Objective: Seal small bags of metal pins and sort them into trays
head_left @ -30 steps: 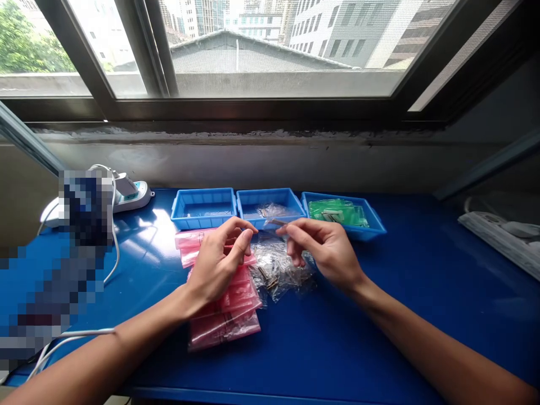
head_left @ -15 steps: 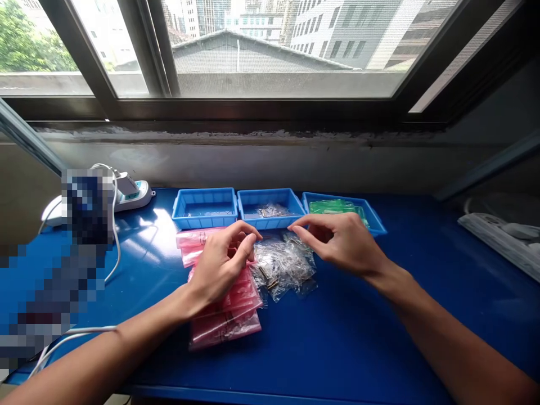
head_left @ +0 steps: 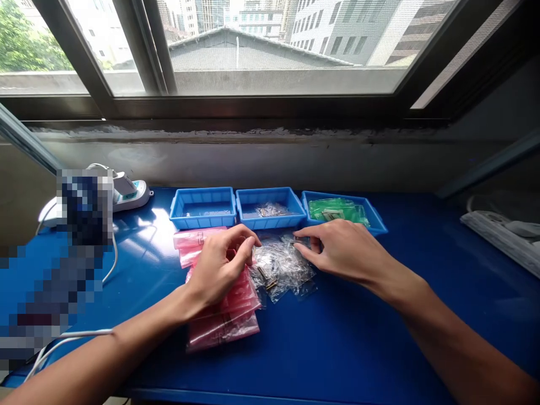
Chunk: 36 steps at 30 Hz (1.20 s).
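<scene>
My left hand (head_left: 223, 261) is over a stack of pink plastic bags (head_left: 223, 332). Its fingers curl in toward the thumb in a pinch, and whatever may be between them is too small to make out. To the right of it lies a heap of small clear plastic bags (head_left: 287, 264) with thin metal pieces inside. At the heap's upper right edge is my right hand (head_left: 337, 247), thumb and forefinger apart with a narrow gap, the tips close to the clear bags. Its other fingers are partly hidden.
Three blue trays stand along the back: a left tray (head_left: 202, 221) with a few small bits, a middle tray (head_left: 270, 223) with clear packets, and a right tray (head_left: 377, 222) holding green bags (head_left: 337, 209). Power strips (head_left: 137, 194) and white cables (head_left: 84, 333) lie at the sides.
My right hand has lowered slightly toward the clear bags, and its thumb and forefinger have parted, uncovering more of the green bags. My left hand has barely moved.
</scene>
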Available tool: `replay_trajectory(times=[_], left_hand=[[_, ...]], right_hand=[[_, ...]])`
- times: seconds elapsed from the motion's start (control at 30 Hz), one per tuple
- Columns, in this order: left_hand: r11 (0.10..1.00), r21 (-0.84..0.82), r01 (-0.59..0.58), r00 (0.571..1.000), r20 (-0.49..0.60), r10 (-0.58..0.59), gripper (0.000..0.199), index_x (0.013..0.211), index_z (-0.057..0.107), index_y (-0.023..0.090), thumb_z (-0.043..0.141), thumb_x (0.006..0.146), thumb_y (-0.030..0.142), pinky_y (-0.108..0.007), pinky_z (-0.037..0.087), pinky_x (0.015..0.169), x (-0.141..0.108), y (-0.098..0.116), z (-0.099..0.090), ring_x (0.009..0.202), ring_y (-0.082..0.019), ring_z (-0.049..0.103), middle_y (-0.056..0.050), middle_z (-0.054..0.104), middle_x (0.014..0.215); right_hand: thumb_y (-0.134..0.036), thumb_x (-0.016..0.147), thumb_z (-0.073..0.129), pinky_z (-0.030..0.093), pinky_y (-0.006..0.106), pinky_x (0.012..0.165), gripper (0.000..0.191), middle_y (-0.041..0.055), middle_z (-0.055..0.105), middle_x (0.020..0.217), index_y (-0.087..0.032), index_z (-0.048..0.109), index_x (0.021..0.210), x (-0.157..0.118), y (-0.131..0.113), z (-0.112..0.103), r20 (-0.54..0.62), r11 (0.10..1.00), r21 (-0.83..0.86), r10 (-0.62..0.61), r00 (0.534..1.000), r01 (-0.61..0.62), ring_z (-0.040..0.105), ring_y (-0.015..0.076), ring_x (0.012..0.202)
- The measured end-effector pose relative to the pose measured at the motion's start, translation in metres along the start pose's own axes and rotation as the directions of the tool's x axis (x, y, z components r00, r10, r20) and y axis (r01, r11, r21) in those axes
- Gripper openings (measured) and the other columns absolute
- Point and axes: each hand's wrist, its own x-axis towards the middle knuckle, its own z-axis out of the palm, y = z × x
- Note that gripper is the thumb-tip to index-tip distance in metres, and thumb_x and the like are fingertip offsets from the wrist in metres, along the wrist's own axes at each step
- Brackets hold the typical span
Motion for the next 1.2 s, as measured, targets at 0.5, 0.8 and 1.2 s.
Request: replay_trajectory(times=[0.5, 0.8, 1.2], left_hand=[[0.999, -0.026, 0.038, 0.999, -0.01, -0.039, 0.019, 0.104, 0.067, 0.015, 0.062, 0.1, 0.033, -0.024, 0.049, 0.059, 0.002, -0.002, 0.0, 0.067, -0.014, 0.064, -0.001, 0.068, 0.078], [0.995, -0.077, 0.057, 0.998, -0.031, -0.059, 0.023, 0.08, 0.068, 0.015, 0.068, 0.096, 0.032, -0.024, 0.049, 0.057, 0.002, -0.002, 0.001, 0.061, -0.013, 0.061, -0.002, 0.068, 0.072], [0.998, 0.053, 0.034, 0.999, -0.032, -0.032, 0.022, 0.077, 0.068, 0.015, 0.063, 0.097, 0.021, -0.024, 0.047, 0.061, -0.001, 0.002, -0.003, 0.067, -0.014, 0.061, -0.001, 0.068, 0.072]], right_hand=[[-0.041, 0.097, 0.062, 0.043, 0.022, 0.04, 0.036, 0.0019, 0.07, 0.064, -0.014, 0.078, 0.114, -0.007, -0.033, 0.017, -0.085, 0.276, 0.958, 0.006, 0.996, 0.08, 0.058, 0.0112, 0.041], [-0.042, 0.097, 0.066, 0.048, 0.021, 0.042, 0.033, 0.0029, 0.072, 0.067, -0.014, 0.077, 0.111, -0.01, -0.04, 0.026, -0.103, 0.217, 0.97, -0.03, 0.994, 0.107, 0.064, 0.0129, 0.045], [-0.034, 0.091, 0.073, 0.045, 0.021, 0.043, 0.021, -0.0007, 0.063, 0.055, -0.015, 0.083, 0.088, -0.012, -0.043, 0.02, -0.234, 0.371, 0.902, -0.008, 0.972, 0.22, 0.055, 0.0109, 0.044]])
